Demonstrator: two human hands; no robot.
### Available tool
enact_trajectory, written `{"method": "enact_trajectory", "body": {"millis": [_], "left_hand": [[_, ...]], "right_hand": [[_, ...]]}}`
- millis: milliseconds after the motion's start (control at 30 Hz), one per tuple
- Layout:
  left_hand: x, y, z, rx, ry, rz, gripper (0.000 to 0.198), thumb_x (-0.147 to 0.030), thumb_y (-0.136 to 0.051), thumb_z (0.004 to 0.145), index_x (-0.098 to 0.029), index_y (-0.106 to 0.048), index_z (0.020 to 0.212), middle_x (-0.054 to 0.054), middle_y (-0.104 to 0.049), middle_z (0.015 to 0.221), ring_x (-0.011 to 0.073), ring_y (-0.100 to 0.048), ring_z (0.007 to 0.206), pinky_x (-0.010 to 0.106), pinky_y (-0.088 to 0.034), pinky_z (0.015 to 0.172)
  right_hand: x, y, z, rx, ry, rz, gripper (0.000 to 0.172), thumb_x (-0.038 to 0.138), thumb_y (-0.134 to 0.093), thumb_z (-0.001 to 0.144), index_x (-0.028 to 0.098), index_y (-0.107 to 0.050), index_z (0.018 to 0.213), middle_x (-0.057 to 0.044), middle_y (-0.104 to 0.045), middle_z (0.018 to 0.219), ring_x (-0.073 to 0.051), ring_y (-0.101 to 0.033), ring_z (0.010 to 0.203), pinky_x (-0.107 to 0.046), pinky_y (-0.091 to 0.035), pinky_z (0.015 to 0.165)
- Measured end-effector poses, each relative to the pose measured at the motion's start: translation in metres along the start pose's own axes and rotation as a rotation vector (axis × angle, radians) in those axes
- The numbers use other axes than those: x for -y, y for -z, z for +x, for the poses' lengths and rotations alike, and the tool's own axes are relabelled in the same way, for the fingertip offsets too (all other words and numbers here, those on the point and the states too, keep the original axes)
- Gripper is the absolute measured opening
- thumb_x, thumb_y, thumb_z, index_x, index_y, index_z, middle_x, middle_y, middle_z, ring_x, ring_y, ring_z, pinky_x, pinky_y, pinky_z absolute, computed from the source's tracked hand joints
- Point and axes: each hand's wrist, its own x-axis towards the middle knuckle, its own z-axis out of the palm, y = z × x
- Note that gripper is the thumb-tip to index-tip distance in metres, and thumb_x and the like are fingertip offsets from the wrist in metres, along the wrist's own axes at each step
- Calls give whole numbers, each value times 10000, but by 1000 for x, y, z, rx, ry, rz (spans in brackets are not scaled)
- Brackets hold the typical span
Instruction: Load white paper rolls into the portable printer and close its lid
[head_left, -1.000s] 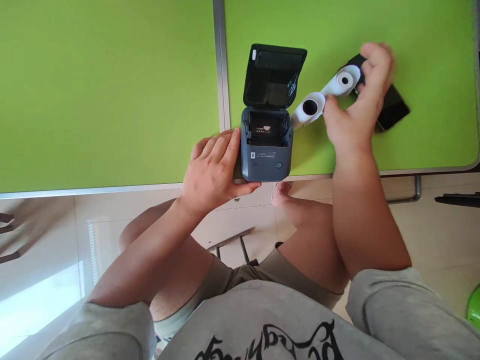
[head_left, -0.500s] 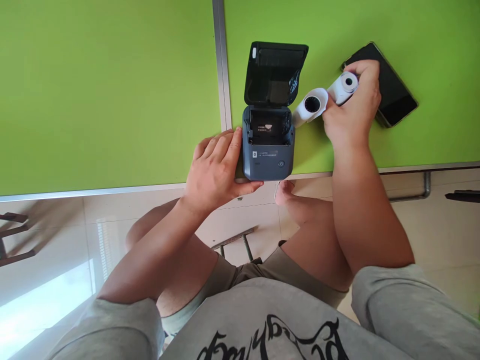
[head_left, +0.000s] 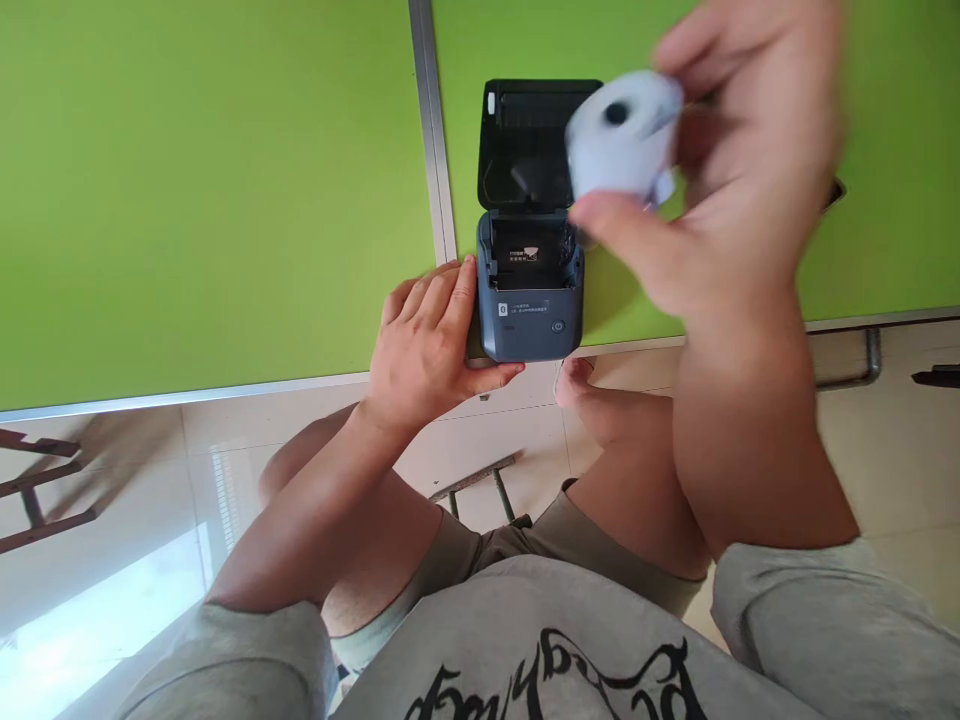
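A small dark grey printer (head_left: 530, 310) stands at the near edge of the green table (head_left: 225, 200), its black lid (head_left: 525, 140) flipped up and its paper bay bare. My left hand (head_left: 427, 345) is wrapped round the printer's left side, thumb under its front. My right hand (head_left: 739, 190) is raised toward the camera, blurred, and grips a white paper roll (head_left: 619, 135) above and to the right of the open bay. The second roll is not visible.
A metal seam (head_left: 427, 150) splits the green tabletop just left of the printer. A dark phone (head_left: 834, 190) is almost wholly hidden behind my right hand. My bare knees and a tiled floor lie below the table edge.
My right hand has lifted one white roll off the table, up and left toward the printer and the camera. My left hand and the printer have stayed where they were.
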Motion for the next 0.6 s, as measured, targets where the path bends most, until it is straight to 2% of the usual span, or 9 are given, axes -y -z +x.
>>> {"method": "enact_trajectory", "body": {"millis": [33, 67, 167, 267, 400, 500, 600], "left_hand": [[0, 0, 0, 3, 0, 3, 1085, -913, -324, 822, -68, -430, 1493, 231, -581, 1417, 346, -557, 1321, 448, -387, 1099], [0, 0, 0, 6, -1, 4, 1068, -902, -334, 830, -70, -429, 1493, 230, -580, 1419, 345, -556, 1323, 448, -386, 1099], [0, 0, 0, 6, 0, -1, 1039, -884, -361, 837, -82, -424, 1495, 223, -579, 1422, 343, -554, 1323, 450, -389, 1097], [1, 0, 0, 6, -5, -12, 1034, -875, -365, 845, -68, -430, 1487, 228, -577, 1422, 348, -551, 1325, 458, -387, 1104], [1, 0, 0, 1, -19, -4, 1059, -884, -335, 847, -37, -441, 1476, 241, -580, 1414, 349, -556, 1322, 461, -389, 1103], [0, 0, -1, 11, -9, -4, 1074, -895, -327, 840, -42, -434, 1484, 235, -578, 1420, 344, -556, 1323, 457, -386, 1113], [0, 0, -1, 25, 1, -21, 1059, -885, -329, 849, -55, -412, 1502, 225, -564, 1441, 341, -542, 1339, 458, -372, 1134]], "right_hand": [[11, -4, 1, 106, -7, -45, 460, 138, -768, 695, 248, -607, 1111, 27, -673, 1091, -145, -655, 921, -281, -493, 738], [18, -9, 1, 209, -42, -126, 408, 175, -774, 721, 253, -601, 1083, 28, -685, 1060, -156, -658, 920, -305, -504, 769], [26, -16, 3, 396, -134, -348, 267, 214, -744, 767, 276, -566, 956, 10, -690, 1037, -208, -641, 907, -374, -489, 762], [20, -20, 4, 450, -167, -419, 235, 200, -725, 767, 281, -545, 894, -8, -687, 1039, -230, -616, 850, -406, -464, 744], [15, -24, 2, 490, -158, -415, 127, 204, -658, 814, 257, -557, 758, -11, -689, 917, -214, -592, 763, -449, -457, 820], [17, -24, 2, 476, -165, -380, 157, 205, -644, 822, 245, -562, 695, -15, -691, 918, -217, -598, 792, -458, -454, 840], [24, -19, 5, 488, -169, -332, 147, 216, -668, 810, 250, -585, 695, -16, -679, 926, -219, -601, 834, -424, -452, 792]]}}
